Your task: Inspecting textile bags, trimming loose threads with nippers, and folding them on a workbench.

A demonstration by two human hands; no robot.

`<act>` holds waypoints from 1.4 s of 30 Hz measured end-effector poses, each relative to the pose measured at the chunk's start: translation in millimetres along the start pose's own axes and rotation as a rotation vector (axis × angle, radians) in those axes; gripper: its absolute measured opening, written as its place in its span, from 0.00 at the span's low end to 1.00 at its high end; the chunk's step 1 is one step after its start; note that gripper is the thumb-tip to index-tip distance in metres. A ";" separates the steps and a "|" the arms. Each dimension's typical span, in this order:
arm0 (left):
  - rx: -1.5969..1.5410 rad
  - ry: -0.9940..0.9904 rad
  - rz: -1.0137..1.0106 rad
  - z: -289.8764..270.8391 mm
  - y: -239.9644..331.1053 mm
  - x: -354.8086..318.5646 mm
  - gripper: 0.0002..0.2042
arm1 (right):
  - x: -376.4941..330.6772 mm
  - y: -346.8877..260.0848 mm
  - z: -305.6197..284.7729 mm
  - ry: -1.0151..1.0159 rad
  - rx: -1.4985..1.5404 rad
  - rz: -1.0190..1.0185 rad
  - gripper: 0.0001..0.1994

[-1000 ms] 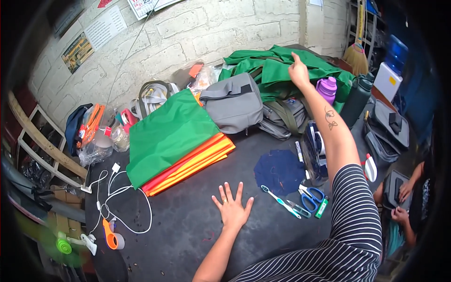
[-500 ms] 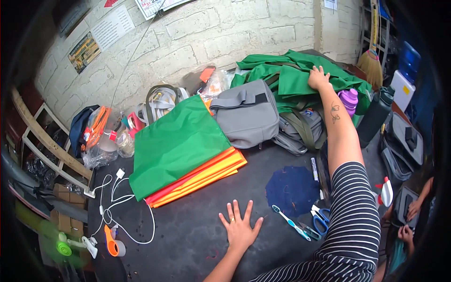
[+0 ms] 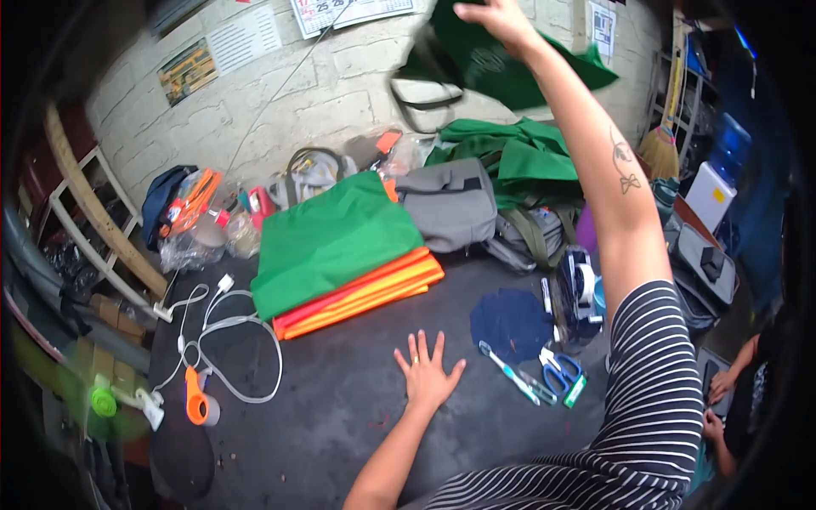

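Note:
My right hand is raised at the top of the view, closed on a green fabric bag. A dark strap loops down from the bag in front of the wall. Beneath it, more green fabric is heaped at the back of the table. My left hand lies flat on the dark tabletop, fingers spread, holding nothing. Beyond that hand sits a folded stack of cloth, with green cloth on top and orange cloth below.
A grey bag stands beside the stack. To the right lie dark blue fabric, a toothbrush and blue-handled scissors. White cable and an orange tape dispenser are at left. Another person's hands show far right.
My right hand has gone from resting on the green heap to holding a green bag up and to the left. My left hand stays flat on the table. The view has shifted.

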State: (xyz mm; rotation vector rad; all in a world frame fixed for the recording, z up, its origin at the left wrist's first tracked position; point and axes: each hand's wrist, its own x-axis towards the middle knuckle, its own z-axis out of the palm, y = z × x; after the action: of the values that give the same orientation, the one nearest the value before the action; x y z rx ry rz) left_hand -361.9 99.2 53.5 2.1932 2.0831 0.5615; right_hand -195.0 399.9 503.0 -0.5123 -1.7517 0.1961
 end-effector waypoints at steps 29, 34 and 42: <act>-0.766 0.398 -0.235 -131.9 -23.8 -134.9 0.06 | -566.0 -146.3 -50.3 -0.305 -0.434 0.615 0.07; -0.592 0.132 0.152 -60.3 7.8 -64.5 0.09 | -565.0 -161.6 -59.5 -0.256 -0.435 0.591 0.05; -0.327 -0.135 0.131 -38.8 -15.7 -26.9 0.23 | -575.1 -138.7 -96.5 -0.285 -0.693 0.714 0.06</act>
State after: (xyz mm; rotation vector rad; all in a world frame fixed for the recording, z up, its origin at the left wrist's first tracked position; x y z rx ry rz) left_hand -389.1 66.5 79.2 2.1204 1.6563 0.6869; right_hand -40.8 10.7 74.0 -1.6835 -1.8219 0.1582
